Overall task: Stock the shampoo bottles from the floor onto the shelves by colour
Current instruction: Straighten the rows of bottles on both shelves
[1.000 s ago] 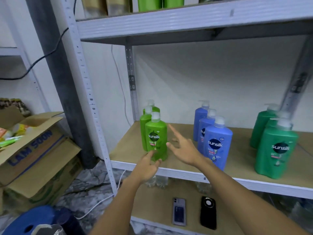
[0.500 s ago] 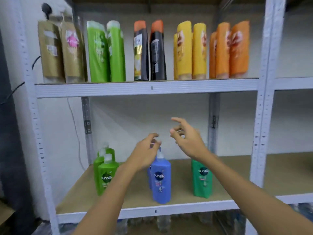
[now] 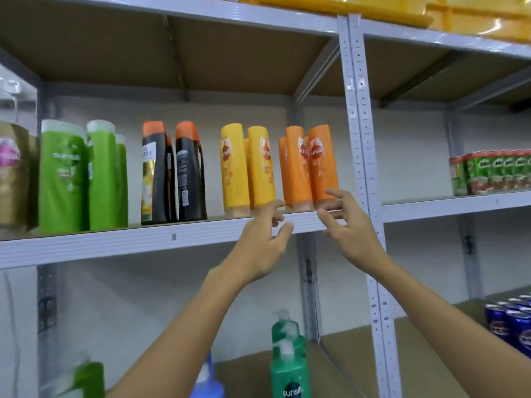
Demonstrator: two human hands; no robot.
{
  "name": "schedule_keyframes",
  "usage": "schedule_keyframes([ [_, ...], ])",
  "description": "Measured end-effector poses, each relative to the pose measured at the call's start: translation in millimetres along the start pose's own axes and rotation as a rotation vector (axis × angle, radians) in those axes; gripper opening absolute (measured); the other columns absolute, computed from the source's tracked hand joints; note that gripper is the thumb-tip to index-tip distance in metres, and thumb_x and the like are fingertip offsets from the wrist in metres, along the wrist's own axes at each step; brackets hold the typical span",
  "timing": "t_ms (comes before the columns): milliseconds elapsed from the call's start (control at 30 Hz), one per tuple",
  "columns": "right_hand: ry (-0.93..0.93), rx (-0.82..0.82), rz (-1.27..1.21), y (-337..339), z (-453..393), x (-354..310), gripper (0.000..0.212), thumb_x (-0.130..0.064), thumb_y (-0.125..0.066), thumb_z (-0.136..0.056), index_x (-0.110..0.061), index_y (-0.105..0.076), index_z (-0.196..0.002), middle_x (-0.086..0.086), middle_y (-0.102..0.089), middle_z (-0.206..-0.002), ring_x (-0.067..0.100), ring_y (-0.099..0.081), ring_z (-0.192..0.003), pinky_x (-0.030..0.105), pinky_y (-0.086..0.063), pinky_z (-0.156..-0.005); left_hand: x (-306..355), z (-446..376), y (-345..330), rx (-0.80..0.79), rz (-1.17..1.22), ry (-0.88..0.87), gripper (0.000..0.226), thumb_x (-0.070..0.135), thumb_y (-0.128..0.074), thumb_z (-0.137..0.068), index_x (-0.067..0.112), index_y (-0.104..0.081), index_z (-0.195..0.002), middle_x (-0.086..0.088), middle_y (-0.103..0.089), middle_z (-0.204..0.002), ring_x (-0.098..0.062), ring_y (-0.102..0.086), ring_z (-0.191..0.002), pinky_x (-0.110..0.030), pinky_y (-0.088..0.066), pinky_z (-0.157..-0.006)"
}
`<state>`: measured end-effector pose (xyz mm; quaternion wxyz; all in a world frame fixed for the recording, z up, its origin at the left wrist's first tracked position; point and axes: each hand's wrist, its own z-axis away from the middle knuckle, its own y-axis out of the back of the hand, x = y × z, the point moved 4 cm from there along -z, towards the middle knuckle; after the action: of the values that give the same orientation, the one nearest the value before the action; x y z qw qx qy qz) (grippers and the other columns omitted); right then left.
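Note:
On the upper shelf [image 3: 143, 242] stand shampoo bottles grouped by colour: gold [image 3: 13, 173], light green [image 3: 61, 176], black with orange caps [image 3: 188, 173], yellow [image 3: 234, 170] and orange [image 3: 323, 165]. My left hand [image 3: 263, 242] and my right hand [image 3: 346, 228] are raised in front of the shelf's front edge, just below the yellow and orange bottles. Both hands have loosely spread fingers and hold nothing. On the lower shelf stand dark green pump bottles [image 3: 290, 366], a blue pump bottle [image 3: 207, 383] and a blurred light green one [image 3: 86, 377].
A grey perforated upright [image 3: 363, 168] divides this bay from the right bay. There, packs of green and red cans [image 3: 494, 173] sit on the upper shelf and blue cans [image 3: 514, 320] on the lower one. Yellow trays [image 3: 402, 10] lie on the top shelf.
The view has swung upward from the lower shelf to the upper one. Both empty hands have risen from near the pump bottles to the upper shelf's edge by the orange bottles.

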<state>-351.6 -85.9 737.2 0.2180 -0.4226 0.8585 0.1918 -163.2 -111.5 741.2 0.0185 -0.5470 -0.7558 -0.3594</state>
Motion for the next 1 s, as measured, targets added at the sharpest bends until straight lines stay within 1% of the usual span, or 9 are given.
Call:
schedule_keyframes([
  [100,0.011,0.049,0.028,19.3,-32.4,5.3,0.045,-0.027,-0.062,-0.099,-0.031,-0.046,-0.141,-0.006,-0.061,-0.113,0.003,-0.061,-0.099,0.035,-0.057,-0.087,10.4,-35.9,-8.9,0.025,0.001,-0.042,0.052,0.033,-0.053,-0.103,0.029,-0.032,-0.150,-0.001,-0.051,-0.138,-0.017,-0.052,-0.124,-0.040,-0.045,-0.108],
  [167,0.022,0.062,0.073,26.3,-54.6,9.8,0.046,-0.030,-0.061,-0.100,-0.031,-0.044,-0.143,-0.004,-0.058,-0.120,0.003,-0.059,-0.102,0.019,-0.049,-0.078,12.8,-58.3,-17.0,0.051,-0.010,-0.052,0.062,0.033,-0.058,-0.100,0.027,-0.026,-0.153,-0.001,-0.047,-0.143,-0.018,-0.050,-0.128,-0.042,-0.046,-0.108],
  [233,0.033,0.076,0.100,30.2,-76.5,15.0,0.049,-0.032,-0.060,-0.100,-0.029,-0.042,-0.145,-0.004,-0.056,-0.126,0.008,-0.056,-0.110,0.015,-0.041,-0.074,9.0,-77.9,-27.4,0.067,-0.034,-0.051,0.071,0.035,-0.061,-0.098,0.025,-0.020,-0.155,-0.002,-0.042,-0.149,-0.019,-0.046,-0.133,-0.044,-0.045,-0.110],
  [300,0.039,0.085,0.122,30.5,-93.3,22.3,0.051,-0.034,-0.059,-0.100,-0.028,-0.040,-0.147,-0.005,-0.053,-0.126,0.010,-0.053,-0.114,0.017,-0.040,-0.077,1.5,-92.9,-40.5,0.058,-0.072,-0.041,0.077,0.036,-0.060,-0.098,0.023,-0.014,-0.157,-0.002,-0.033,-0.157,-0.022,-0.039,-0.141,-0.044,-0.039,-0.115],
  [433,0.039,0.074,0.187,21.5,-115.4,45.1,0.061,-0.035,-0.061,-0.099,-0.032,-0.032,-0.152,0.002,-0.047,-0.142,0.016,-0.049,-0.123,0.033,-0.046,-0.095,-8.1,-119.1,-55.4,0.097,-0.153,-0.050,0.080,0.029,-0.057,-0.098,0.017,-0.006,-0.159,-0.008,-0.023,-0.162,-0.025,-0.029,-0.146,-0.036,-0.028,-0.116],
  [600,0.023,0.055,0.304,12.2,-133.6,77.3,0.074,-0.036,-0.063,-0.097,-0.040,-0.017,-0.154,0.006,-0.041,-0.146,0.023,-0.048,-0.125,0.040,-0.046,-0.099,-17.7,-147.9,-67.7,0.126,-0.163,-0.017,0.085,0.031,-0.057,-0.099,0.023,0.004,-0.159,-0.012,-0.033,-0.153,-0.030,-0.045,-0.135,-0.045,-0.041,-0.108],
  [700,0.021,0.033,0.327,8.6,-136.2,88.1,0.080,-0.034,-0.066,-0.096,-0.045,-0.012,-0.153,0.008,-0.042,-0.144,0.028,-0.051,-0.123,0.049,-0.051,-0.100,-21.0,-157.3,-71.0,0.127,-0.159,-0.004,0.089,0.033,-0.060,-0.099,0.023,0.004,-0.158,-0.012,-0.034,-0.153,-0.031,-0.046,-0.135,-0.044,-0.042,-0.108],
  [867,0.079,0.039,0.322,7.3,-140.4,95.0,0.085,-0.031,-0.071,-0.093,-0.041,-0.014,-0.154,0.004,-0.043,-0.149,0.025,-0.055,-0.119,0.047,-0.054,-0.097,-30.1,-169.0,-72.8,0.107,-0.149,0.022,0.102,0.041,-0.072,-0.090,0.027,0.005,-0.156,-0.010,-0.038,-0.152,-0.031,-0.049,-0.133,-0.045,-0.044,-0.107],
  [1000,0.069,0.040,0.259,10.3,-143.9,101.5,0.077,-0.028,-0.069,-0.095,-0.045,-0.019,-0.151,0.001,-0.051,-0.135,0.022,-0.061,-0.105,0.040,-0.059,-0.087,-35.9,-172.3,-75.7,0.089,-0.139,0.054,0.101,0.034,-0.070,-0.092,0.028,0.008,-0.155,-0.013,-0.046,-0.147,-0.034,-0.057,-0.123,-0.051,-0.049,-0.104],
])
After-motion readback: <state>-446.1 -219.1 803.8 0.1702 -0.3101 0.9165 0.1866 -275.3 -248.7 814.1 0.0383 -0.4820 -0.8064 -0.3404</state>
